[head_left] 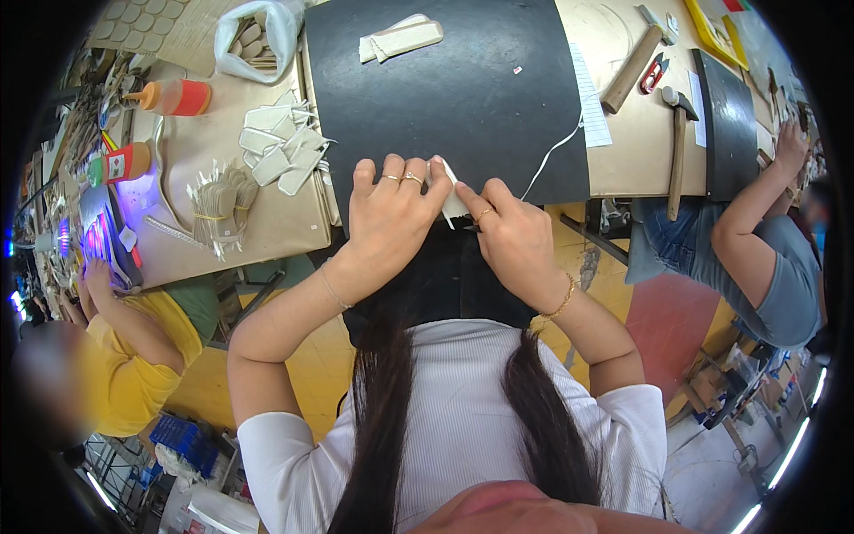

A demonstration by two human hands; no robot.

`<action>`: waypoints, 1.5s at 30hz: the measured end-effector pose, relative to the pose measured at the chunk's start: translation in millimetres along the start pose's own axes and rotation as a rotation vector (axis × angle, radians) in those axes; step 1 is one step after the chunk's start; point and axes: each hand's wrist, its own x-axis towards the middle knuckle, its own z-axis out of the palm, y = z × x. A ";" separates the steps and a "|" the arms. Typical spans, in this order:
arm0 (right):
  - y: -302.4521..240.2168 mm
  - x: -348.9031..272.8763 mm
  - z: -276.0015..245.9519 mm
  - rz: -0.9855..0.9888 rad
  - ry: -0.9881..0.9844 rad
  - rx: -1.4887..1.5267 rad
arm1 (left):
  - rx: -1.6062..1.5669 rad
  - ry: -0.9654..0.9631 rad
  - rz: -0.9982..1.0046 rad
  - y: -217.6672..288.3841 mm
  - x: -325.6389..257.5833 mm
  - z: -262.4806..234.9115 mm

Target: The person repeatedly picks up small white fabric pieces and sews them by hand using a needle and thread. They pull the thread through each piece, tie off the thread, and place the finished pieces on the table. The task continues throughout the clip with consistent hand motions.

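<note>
My left hand (pixel 391 203) and my right hand (pixel 514 230) meet at the near edge of a black mat (pixel 445 107). Between their fingertips is a small cream leather-like piece (pixel 455 201), pinched from both sides and partly covered by the fingers. A thin white cord (pixel 550 158) curves over the mat to the right of my right hand; whether it joins the piece is hidden. Farther up on the mat lie a few cream strap pieces (pixel 405 38), overlapping, and a tiny white-and-red scrap (pixel 518 69).
Left of the mat are corded pale tags (pixel 283 147), a banded strap bundle (pixel 216 209), a bag of beige pieces (pixel 258 44) and a red-orange bottle (pixel 182 98). To the right lie a mallet (pixel 632 69), red snips (pixel 654 74) and a hammer (pixel 679 133). Co-workers sit on both sides.
</note>
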 end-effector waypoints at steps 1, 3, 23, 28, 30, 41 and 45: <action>-1.1 0.2 -0.4 -0.005 -0.003 -0.018 | -0.038 0.009 -0.019 -1.3 0.3 1.6; -3.2 2.9 0.5 -0.031 0.007 -0.063 | -0.115 0.079 -0.042 -4.3 -1.3 3.7; 11.9 11.4 -6.3 -0.095 -0.043 -0.047 | -0.220 0.036 -0.021 -18.1 -7.7 -2.0; 5.6 10.5 -10.1 -0.153 -0.083 -0.168 | -0.365 0.030 -0.063 -24.3 -1.1 0.1; 4.9 10.3 -16.5 -0.122 -0.147 -0.189 | -0.414 0.023 -0.140 -27.5 1.2 -0.5; 2.8 13.3 -54.3 0.379 -0.081 0.041 | -0.644 -0.026 -0.395 -17.6 -6.3 -2.0; 0.3 12.3 -41.5 0.065 -0.049 0.000 | -0.608 -0.022 -0.450 -8.0 -11.9 -0.5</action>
